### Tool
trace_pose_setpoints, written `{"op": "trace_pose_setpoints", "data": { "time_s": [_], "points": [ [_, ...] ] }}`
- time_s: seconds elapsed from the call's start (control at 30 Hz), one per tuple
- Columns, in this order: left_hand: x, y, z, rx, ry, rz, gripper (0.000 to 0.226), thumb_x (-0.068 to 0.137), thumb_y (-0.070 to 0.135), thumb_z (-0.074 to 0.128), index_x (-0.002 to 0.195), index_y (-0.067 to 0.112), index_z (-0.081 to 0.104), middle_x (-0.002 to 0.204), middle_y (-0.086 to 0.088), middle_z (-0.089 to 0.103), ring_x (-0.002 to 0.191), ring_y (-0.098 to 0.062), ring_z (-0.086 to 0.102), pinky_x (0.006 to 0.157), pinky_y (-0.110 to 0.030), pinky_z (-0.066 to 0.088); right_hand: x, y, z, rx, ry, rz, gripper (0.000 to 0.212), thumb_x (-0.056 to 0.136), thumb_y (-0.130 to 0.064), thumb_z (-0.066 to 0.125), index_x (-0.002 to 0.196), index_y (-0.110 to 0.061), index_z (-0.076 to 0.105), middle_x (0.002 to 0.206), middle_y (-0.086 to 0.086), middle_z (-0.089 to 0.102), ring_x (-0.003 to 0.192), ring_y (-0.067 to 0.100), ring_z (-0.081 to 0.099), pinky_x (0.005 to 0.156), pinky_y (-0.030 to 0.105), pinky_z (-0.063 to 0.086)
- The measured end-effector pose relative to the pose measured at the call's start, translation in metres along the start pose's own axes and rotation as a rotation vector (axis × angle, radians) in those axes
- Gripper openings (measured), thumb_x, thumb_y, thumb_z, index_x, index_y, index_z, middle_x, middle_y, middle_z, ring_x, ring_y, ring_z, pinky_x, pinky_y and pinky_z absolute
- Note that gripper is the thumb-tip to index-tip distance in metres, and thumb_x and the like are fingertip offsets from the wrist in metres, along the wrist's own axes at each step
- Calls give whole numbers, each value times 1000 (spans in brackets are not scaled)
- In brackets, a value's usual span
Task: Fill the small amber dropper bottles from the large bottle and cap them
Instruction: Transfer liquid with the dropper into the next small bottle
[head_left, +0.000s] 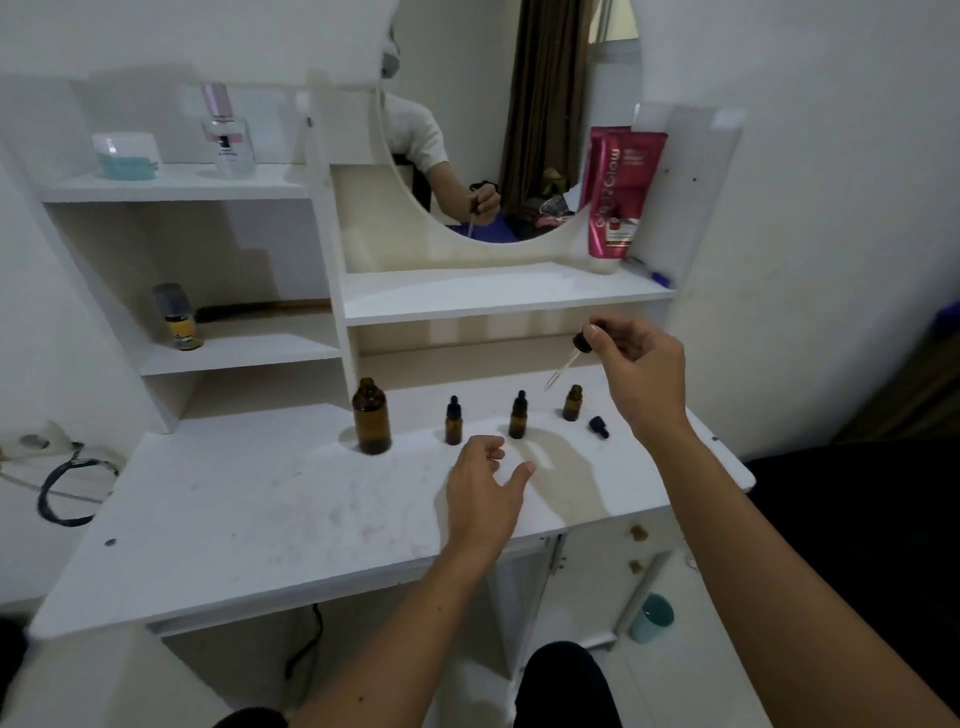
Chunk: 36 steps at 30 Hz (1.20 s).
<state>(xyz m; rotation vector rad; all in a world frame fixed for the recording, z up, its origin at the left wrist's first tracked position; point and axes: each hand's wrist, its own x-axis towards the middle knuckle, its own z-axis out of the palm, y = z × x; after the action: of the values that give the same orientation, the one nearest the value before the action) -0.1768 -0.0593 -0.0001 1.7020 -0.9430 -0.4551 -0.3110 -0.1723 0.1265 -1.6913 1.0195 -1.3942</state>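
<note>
Head view: right hand (641, 371) pinches dropper (571, 357) above uncapped small bottle (572, 402) at 2 o'clock; left hand (485, 480) loose; next, aim tip into neck

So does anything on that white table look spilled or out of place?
No spill shows. The one oddity is a loose black cap lying on its side on the table, right of the uncapped small bottle, while the right hand holds a dropper.

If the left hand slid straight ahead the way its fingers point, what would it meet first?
Probably the middle small capped bottle: the left hand hovers just in front of it, fingers aimed up the desk. The left capped bottle stands close beside that line; depth is uncertain.
</note>
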Motion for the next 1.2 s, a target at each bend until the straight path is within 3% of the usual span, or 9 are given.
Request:
{"op": "trace_pose_setpoints", "data": {
  "time_s": [0.17,0.43,0.67,0.8,0.97,1.07,1.2],
  "points": [
    [15,19,53,43,-167,85,54,89,35,79,136,20,56,136,5,62,123,-12,60,103,-32,52,11,22,-33,-49,55,30,17,97,-20,74,113,-14,77,96,-4,81,93,6,78,95,28,60],
    [55,26,93,139,-205,91,65,99,29,66,155,13,38,159,-2,42,146,-19,40,118,-30,33,34,44,-32,-39,70,31,15,98,-18,73,111,-14,76,95,-7,80,93,5,77,93,24,59],
    [82,25,112,131,-149,101,52,98,20,68,145,11,50,142,-5,58,133,-21,54,113,-36,43,42,60,-20,-74,-7,25,13,96,-17,75,109,-14,77,91,-6,81,92,8,78,97,34,60],
    [88,22,117,101,-107,129,30,98,16,65,128,14,62,118,1,69,113,-17,64,101,-32,50,39,66,-13,-141,-71,-3,11,95,-14,75,106,-14,77,87,-8,80,88,4,77,94,27,60],
    [87,17,118,24,-81,153,25,99,14,64,124,13,65,116,3,71,111,-12,66,102,-34,52,39,74,-8,-162,-92,60,2,93,-14,77,93,-15,80,80,-9,80,84,2,76,89,21,59],
    [88,15,119,30,-73,185,23,99,13,64,123,13,66,115,4,71,110,-12,66,101,-33,52,40,77,-5,-185,-93,61,7,93,-11,77,86,-14,79,79,-9,79,83,3,75,84,18,57],
    [87,13,119,45,-74,204,21,100,13,62,121,15,66,113,5,72,108,-12,67,99,-31,52,41,79,-4,-208,-138,72,4,95,-15,75,93,-13,79,81,-7,80,82,2,75,81,13,56]
  ]
}}
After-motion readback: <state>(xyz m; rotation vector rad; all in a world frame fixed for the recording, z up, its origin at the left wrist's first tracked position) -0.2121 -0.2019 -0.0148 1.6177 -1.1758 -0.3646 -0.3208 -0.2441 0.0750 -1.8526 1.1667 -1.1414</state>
